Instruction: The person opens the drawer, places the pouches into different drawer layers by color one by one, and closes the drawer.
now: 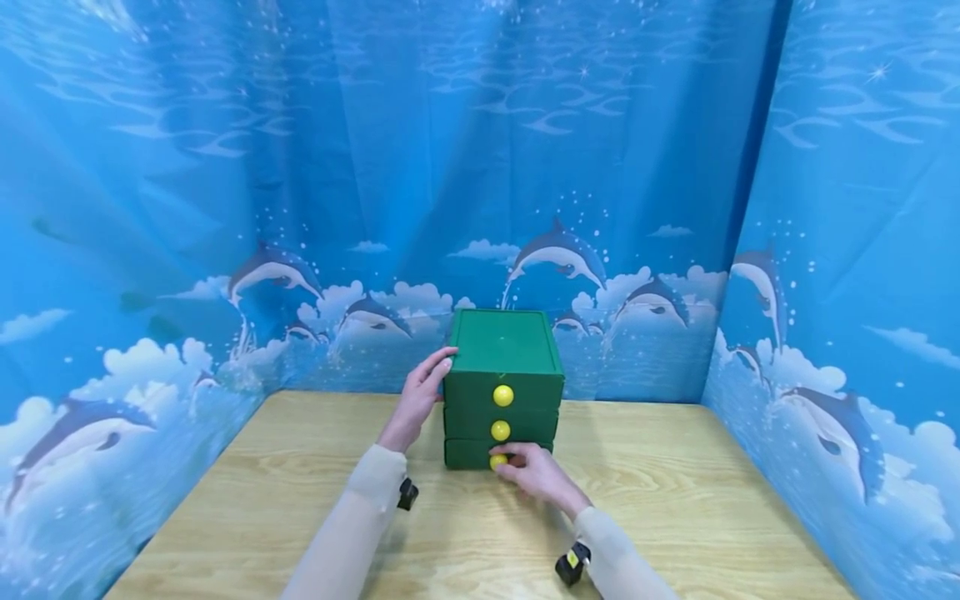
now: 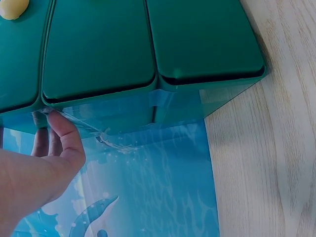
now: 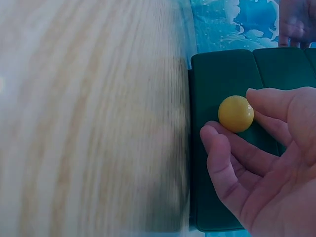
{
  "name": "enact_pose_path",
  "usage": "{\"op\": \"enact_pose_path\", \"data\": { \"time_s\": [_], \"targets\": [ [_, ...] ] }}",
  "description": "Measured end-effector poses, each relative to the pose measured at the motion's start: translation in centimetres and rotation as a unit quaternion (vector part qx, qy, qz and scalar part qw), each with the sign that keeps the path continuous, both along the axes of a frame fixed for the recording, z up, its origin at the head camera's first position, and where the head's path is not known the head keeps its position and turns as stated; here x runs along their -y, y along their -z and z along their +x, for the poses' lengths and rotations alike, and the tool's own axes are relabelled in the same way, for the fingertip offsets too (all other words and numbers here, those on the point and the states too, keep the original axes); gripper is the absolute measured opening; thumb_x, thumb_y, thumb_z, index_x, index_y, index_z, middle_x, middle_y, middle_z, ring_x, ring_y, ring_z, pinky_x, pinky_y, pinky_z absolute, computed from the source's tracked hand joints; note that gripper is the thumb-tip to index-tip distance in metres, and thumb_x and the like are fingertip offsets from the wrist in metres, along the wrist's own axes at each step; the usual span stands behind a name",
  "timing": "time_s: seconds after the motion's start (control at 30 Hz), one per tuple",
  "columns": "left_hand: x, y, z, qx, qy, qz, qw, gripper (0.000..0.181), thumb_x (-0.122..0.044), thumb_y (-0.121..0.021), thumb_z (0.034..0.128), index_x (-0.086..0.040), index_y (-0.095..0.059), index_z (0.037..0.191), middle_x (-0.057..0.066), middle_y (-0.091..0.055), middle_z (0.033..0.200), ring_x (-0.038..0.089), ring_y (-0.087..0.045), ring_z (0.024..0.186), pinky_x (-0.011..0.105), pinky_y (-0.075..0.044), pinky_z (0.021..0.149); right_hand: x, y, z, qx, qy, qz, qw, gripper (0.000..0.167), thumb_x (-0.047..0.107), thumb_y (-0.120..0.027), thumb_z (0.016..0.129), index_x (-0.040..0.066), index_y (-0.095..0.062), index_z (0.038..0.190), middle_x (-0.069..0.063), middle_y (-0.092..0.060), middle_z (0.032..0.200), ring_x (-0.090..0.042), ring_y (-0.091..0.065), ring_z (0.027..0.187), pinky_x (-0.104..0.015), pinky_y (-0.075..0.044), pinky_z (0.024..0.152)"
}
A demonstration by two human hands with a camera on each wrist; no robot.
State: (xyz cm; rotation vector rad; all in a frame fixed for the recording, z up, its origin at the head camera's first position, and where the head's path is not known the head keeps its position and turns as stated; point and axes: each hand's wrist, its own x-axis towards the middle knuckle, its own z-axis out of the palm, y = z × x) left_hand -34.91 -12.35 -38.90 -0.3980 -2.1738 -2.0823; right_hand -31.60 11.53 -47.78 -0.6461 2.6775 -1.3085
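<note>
A green three-drawer box (image 1: 504,342) stands on the table, a round yellow knob on the front of each drawer. My right hand (image 1: 536,473) is at the bottom drawer (image 3: 217,187), its thumb and fingers about the bottom yellow knob (image 3: 236,114); in the right wrist view the thumb tip meets one side and a finger lies along the other. Against the box's left side, near the upper edge, rests my left hand (image 1: 420,396). The left wrist view has this hand (image 2: 54,158) touching the side wall, fingers slightly bent. All drawers look pushed in.
The box stands on a light wood-grain table (image 1: 300,500), toward its back edge. Behind and at both sides hangs a blue curtain (image 1: 375,167) printed with dolphins and clouds. Black wrist devices (image 1: 573,564) sit at both sleeves.
</note>
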Motion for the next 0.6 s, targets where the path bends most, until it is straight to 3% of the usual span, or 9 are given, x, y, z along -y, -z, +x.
{"op": "enact_pose_path", "data": {
  "time_s": [0.13, 0.4, 0.5, 0.6],
  "targets": [
    [0.1, 0.0, 0.0, -0.006, -0.003, -0.004, 1.0, 0.042, -0.047, -0.047, 0.1019, -0.031, -0.052, 0.141, -0.004, -0.034, 0.157, 0.024, -0.036, 0.142, 0.055, -0.046, 0.095, -0.1, 0.1, 0.1, -0.006, -0.011, 0.005, 0.9999, 0.03, 0.023, -0.065, 0.095, 0.015, -0.067, 0.125, -0.003, -0.071, 0.098, -0.011, -0.06, 0.083, -0.025, -0.048, 0.063],
    [0.5, -0.3, 0.1, -0.014, -0.005, -0.016, 0.9998, 0.045, -0.049, -0.046, 0.1015, -0.031, -0.052, 0.142, -0.004, -0.035, 0.157, 0.023, -0.035, 0.143, 0.053, -0.046, 0.094, -1.4, -0.5, 1.0, 0.076, -0.08, -0.036, 0.9933, 0.047, 0.02, -0.059, 0.099, 0.019, -0.048, 0.145, -0.021, -0.059, 0.13, -0.025, -0.065, 0.103, -0.034, -0.051, 0.063],
    [0.7, -0.3, 0.0, -0.018, -0.004, -0.021, 0.9996, 0.045, -0.051, -0.046, 0.1011, -0.031, -0.051, 0.142, -0.004, -0.036, 0.156, 0.023, -0.036, 0.142, 0.051, -0.046, 0.095, -2.5, -1.1, 1.2, 0.076, -0.074, -0.038, 0.9937, 0.045, 0.023, -0.06, 0.099, 0.016, -0.051, 0.143, -0.022, -0.059, 0.13, -0.028, -0.065, 0.101, -0.038, -0.053, 0.064],
    [0.8, -0.3, 0.1, -0.022, -0.007, -0.031, 0.9993, 0.048, -0.051, -0.046, 0.1008, -0.03, -0.05, 0.143, -0.003, -0.036, 0.157, 0.023, -0.037, 0.141, 0.049, -0.046, 0.096, -3.8, -1.8, 1.4, 0.043, -0.043, -0.045, 0.9972, 0.038, 0.024, -0.06, 0.099, 0.009, -0.059, 0.133, -0.022, -0.065, 0.121, -0.031, -0.065, 0.098, -0.039, -0.055, 0.065]
  ]
}}
